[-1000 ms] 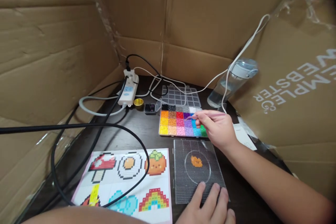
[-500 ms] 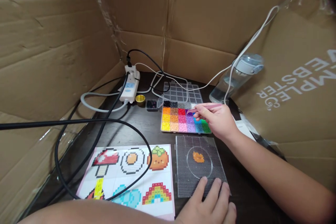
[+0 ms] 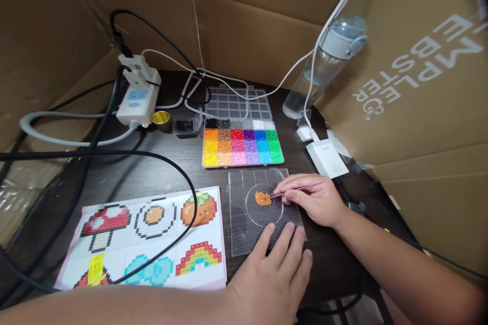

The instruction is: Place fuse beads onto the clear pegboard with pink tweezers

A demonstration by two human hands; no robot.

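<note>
On a clear pegboard [image 3: 240, 236] lies a small patch of orange beads [image 3: 262, 198] with a few dark ones, inside a round outline. Pink tweezers [image 3: 301, 189] are pinched in my right hand [image 3: 314, 200], their tips at the right edge of the orange patch. Whether a bead sits between the tips is too small to tell. My left hand [image 3: 276, 266] rests flat with spread fingers, its fingertips on the board's lower edge. Behind the board stands a compartment box [image 3: 244, 144] of beads sorted by colour, its clear lid [image 3: 238, 103] folded back.
A pattern sheet [image 3: 152, 236] with pixel pictures lies at left, crossed by a black cable [image 3: 186, 175]. Behind are a power strip [image 3: 139, 91], a gold cup [image 3: 161, 121] and a small dark box [image 3: 186, 128]. A water bottle [image 3: 324, 66] and a white charger [image 3: 327, 157] stand at right.
My right hand has come down from the bead box to the pegboard with the tweezers. The left hand stays at the board's lower edge. The camera view has shifted closer.
</note>
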